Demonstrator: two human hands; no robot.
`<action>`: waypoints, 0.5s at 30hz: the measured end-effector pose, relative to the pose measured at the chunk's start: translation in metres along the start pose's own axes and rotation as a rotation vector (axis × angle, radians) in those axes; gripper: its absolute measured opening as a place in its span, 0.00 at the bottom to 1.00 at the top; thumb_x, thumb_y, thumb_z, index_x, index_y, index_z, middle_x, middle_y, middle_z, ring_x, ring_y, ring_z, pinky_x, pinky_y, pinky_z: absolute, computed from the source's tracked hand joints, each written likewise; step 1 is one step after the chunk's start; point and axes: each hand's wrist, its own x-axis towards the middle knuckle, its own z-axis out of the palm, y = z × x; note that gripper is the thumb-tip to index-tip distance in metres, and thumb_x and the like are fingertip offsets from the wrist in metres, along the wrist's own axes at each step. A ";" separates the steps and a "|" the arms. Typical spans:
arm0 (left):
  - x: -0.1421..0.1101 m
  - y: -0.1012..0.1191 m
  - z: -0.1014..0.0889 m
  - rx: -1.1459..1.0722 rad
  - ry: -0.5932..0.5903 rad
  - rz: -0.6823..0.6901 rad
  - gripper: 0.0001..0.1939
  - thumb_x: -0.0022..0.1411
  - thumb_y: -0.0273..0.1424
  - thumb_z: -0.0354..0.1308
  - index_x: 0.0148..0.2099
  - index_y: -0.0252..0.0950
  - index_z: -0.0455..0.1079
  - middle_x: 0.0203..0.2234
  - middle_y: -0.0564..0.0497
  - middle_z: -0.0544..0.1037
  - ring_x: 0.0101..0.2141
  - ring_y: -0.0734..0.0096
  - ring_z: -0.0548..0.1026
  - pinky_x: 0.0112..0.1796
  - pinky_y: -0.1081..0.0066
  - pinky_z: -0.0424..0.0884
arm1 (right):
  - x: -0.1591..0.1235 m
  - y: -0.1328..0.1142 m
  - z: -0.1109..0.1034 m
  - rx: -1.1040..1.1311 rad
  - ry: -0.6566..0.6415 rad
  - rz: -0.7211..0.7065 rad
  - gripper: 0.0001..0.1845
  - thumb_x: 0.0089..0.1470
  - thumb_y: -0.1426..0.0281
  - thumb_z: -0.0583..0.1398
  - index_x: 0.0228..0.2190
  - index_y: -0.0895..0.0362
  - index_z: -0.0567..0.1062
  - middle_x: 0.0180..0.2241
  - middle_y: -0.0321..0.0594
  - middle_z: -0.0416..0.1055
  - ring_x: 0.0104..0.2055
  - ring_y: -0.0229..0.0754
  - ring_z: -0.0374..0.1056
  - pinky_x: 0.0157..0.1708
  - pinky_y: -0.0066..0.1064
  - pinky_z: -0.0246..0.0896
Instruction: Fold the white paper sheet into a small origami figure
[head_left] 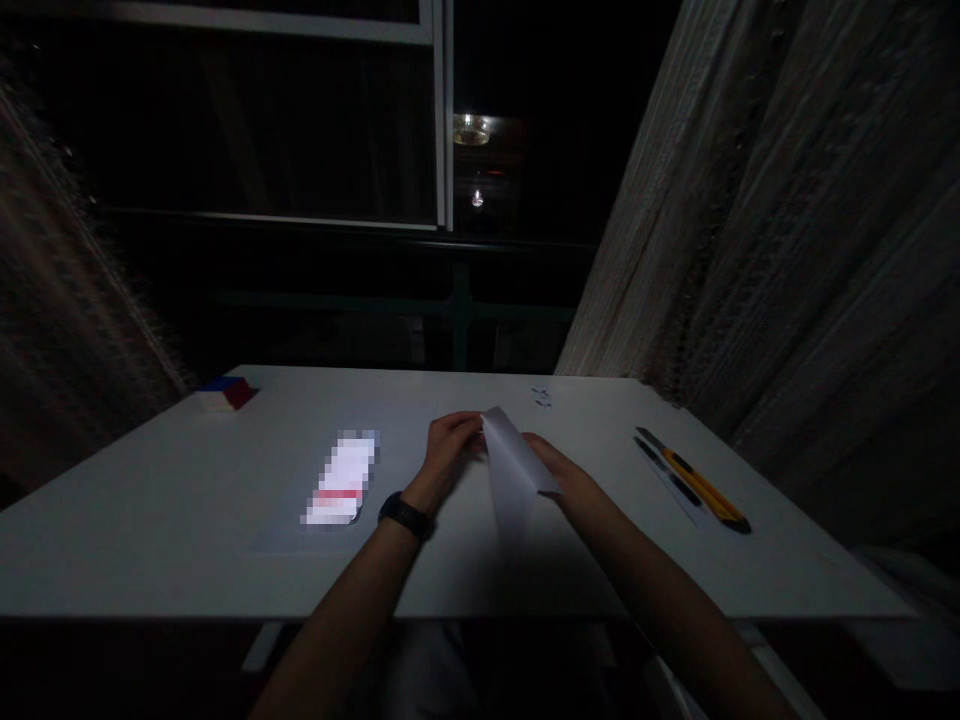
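Observation:
A folded sheet of white paper is held just above the table, its folded flap slanting down toward me on the right. My left hand, with a dark watch on the wrist, pinches the paper's far left corner. Behind the flap, my right hand grips the paper's right side; most of its fingers are hidden. To the left, a phone with a lit, blurred-out screen lies on a faint flat sheet.
At right on the white table lie a yellow utility knife and a dark pen. A cube-like colored block sits at the far left. Small dark-marked scraps lie near the back edge. Curtains hang beside a dark window.

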 end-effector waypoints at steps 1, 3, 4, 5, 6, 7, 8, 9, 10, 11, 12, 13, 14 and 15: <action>0.000 0.000 0.000 0.000 0.004 0.000 0.14 0.41 0.32 0.64 0.32 0.29 0.74 0.19 0.49 0.74 0.19 0.74 0.70 0.21 0.75 0.65 | -0.006 -0.004 0.001 0.000 0.009 -0.006 0.10 0.40 0.67 0.61 0.27 0.59 0.76 0.19 0.38 0.71 0.25 0.41 0.68 0.24 0.28 0.61; -0.001 0.001 0.000 -0.007 0.004 0.003 0.14 0.41 0.32 0.64 0.32 0.29 0.74 0.19 0.49 0.74 0.19 0.74 0.70 0.21 0.75 0.66 | -0.016 -0.008 0.002 -0.012 0.058 -0.061 0.09 0.39 0.69 0.62 0.27 0.58 0.76 0.21 0.38 0.72 0.28 0.42 0.69 0.28 0.28 0.62; -0.001 0.001 0.000 -0.012 0.003 0.004 0.14 0.40 0.32 0.64 0.32 0.29 0.74 0.19 0.49 0.74 0.19 0.74 0.70 0.21 0.75 0.66 | -0.018 -0.009 0.003 -0.010 0.076 -0.090 0.09 0.38 0.70 0.62 0.27 0.58 0.76 0.22 0.38 0.72 0.29 0.43 0.69 0.29 0.28 0.63; -0.001 0.001 0.000 -0.015 0.001 0.005 0.14 0.40 0.32 0.64 0.32 0.28 0.74 0.19 0.49 0.74 0.19 0.74 0.70 0.21 0.75 0.66 | -0.018 -0.009 0.003 -0.001 0.083 -0.099 0.09 0.38 0.70 0.62 0.28 0.58 0.76 0.22 0.38 0.72 0.30 0.43 0.69 0.29 0.28 0.63; -0.001 0.001 -0.001 -0.016 -0.001 0.003 0.14 0.40 0.32 0.64 0.32 0.28 0.74 0.19 0.49 0.74 0.19 0.74 0.70 0.21 0.75 0.66 | -0.016 -0.008 0.003 0.016 0.075 -0.082 0.09 0.38 0.70 0.62 0.28 0.58 0.76 0.22 0.38 0.72 0.29 0.43 0.69 0.29 0.28 0.63; 0.000 0.000 -0.001 -0.017 -0.001 0.000 0.14 0.40 0.32 0.64 0.32 0.28 0.74 0.19 0.49 0.74 0.19 0.74 0.70 0.21 0.75 0.66 | -0.011 -0.006 0.002 0.038 0.056 -0.041 0.09 0.39 0.70 0.62 0.27 0.59 0.76 0.21 0.38 0.72 0.27 0.42 0.69 0.27 0.28 0.62; 0.000 0.000 -0.001 -0.018 -0.001 -0.004 0.14 0.40 0.32 0.64 0.32 0.28 0.74 0.19 0.49 0.74 0.19 0.73 0.71 0.21 0.75 0.66 | -0.006 -0.003 0.001 0.060 0.031 0.006 0.09 0.39 0.69 0.62 0.27 0.60 0.76 0.19 0.38 0.71 0.25 0.42 0.68 0.25 0.28 0.62; 0.000 0.000 -0.002 -0.019 -0.004 -0.011 0.14 0.41 0.32 0.64 0.32 0.28 0.74 0.19 0.49 0.74 0.20 0.73 0.71 0.21 0.75 0.66 | 0.000 0.000 0.000 0.066 0.020 0.023 0.10 0.40 0.68 0.61 0.27 0.61 0.75 0.18 0.38 0.70 0.23 0.41 0.68 0.23 0.28 0.61; 0.000 0.000 -0.002 -0.021 -0.008 -0.019 0.14 0.41 0.32 0.64 0.32 0.28 0.73 0.19 0.49 0.74 0.20 0.72 0.71 0.21 0.74 0.66 | 0.007 0.004 -0.001 0.074 0.011 0.035 0.10 0.41 0.68 0.61 0.27 0.62 0.75 0.17 0.38 0.70 0.21 0.40 0.67 0.21 0.27 0.60; 0.000 0.000 -0.002 -0.024 -0.016 -0.027 0.14 0.41 0.32 0.63 0.32 0.28 0.73 0.19 0.49 0.74 0.20 0.72 0.72 0.21 0.74 0.67 | 0.012 0.008 -0.003 0.105 -0.014 0.058 0.10 0.42 0.67 0.60 0.27 0.62 0.75 0.17 0.38 0.69 0.20 0.38 0.66 0.20 0.27 0.59; 0.000 0.000 -0.002 -0.029 -0.022 -0.033 0.14 0.42 0.32 0.63 0.32 0.28 0.73 0.19 0.49 0.74 0.21 0.71 0.72 0.20 0.74 0.67 | 0.016 0.012 -0.005 0.130 -0.031 0.076 0.11 0.42 0.67 0.60 0.27 0.62 0.75 0.16 0.37 0.69 0.18 0.37 0.64 0.19 0.26 0.58; 0.000 0.000 -0.003 -0.035 -0.027 -0.038 0.14 0.42 0.32 0.63 0.32 0.28 0.73 0.20 0.49 0.74 0.21 0.72 0.72 0.20 0.74 0.66 | 0.019 0.016 -0.007 0.137 -0.038 0.083 0.11 0.42 0.67 0.60 0.27 0.63 0.75 0.15 0.37 0.69 0.17 0.36 0.63 0.18 0.25 0.57; 0.000 0.000 -0.003 -0.039 -0.030 -0.039 0.14 0.42 0.32 0.63 0.32 0.28 0.73 0.20 0.49 0.74 0.20 0.72 0.71 0.20 0.75 0.66 | 0.021 0.019 -0.009 0.145 -0.044 0.089 0.10 0.42 0.67 0.60 0.26 0.63 0.75 0.15 0.37 0.68 0.16 0.35 0.62 0.18 0.25 0.56; 0.001 0.000 -0.003 -0.042 -0.030 -0.036 0.14 0.42 0.32 0.63 0.32 0.28 0.73 0.19 0.49 0.73 0.20 0.73 0.71 0.19 0.75 0.65 | 0.022 0.021 -0.010 0.148 -0.047 0.091 0.10 0.42 0.68 0.60 0.26 0.63 0.75 0.15 0.36 0.68 0.15 0.34 0.61 0.17 0.25 0.55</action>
